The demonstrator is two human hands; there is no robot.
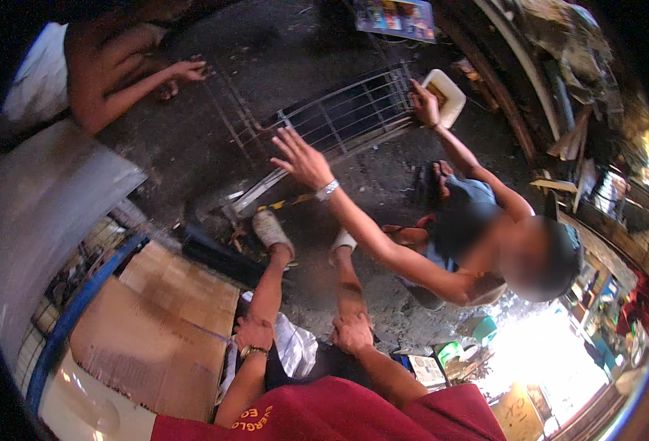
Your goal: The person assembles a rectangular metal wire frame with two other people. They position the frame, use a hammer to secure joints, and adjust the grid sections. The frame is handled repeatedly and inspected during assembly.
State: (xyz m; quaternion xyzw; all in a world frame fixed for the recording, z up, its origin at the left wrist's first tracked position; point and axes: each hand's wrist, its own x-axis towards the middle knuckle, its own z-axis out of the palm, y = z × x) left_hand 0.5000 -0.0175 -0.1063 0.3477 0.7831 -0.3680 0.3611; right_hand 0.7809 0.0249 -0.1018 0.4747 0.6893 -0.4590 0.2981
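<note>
My left hand rests on my left knee, its fingers draped over it, with a watch at the wrist. On my right knee lies my right hand, likewise holding nothing. Beyond my feet, in pale clogs, a metal wire frame lies on the dark ground, out of my reach. A co-worker at the right stretches both arms over it. That person's hand with a silver wristband is spread open above its near end. Their other hand is near its far right end.
Flattened cardboard lies at my left, beside a blue bar. A cream plastic container stands past the frame. Another person's hand shows at the upper left. Wooden boards line the far right.
</note>
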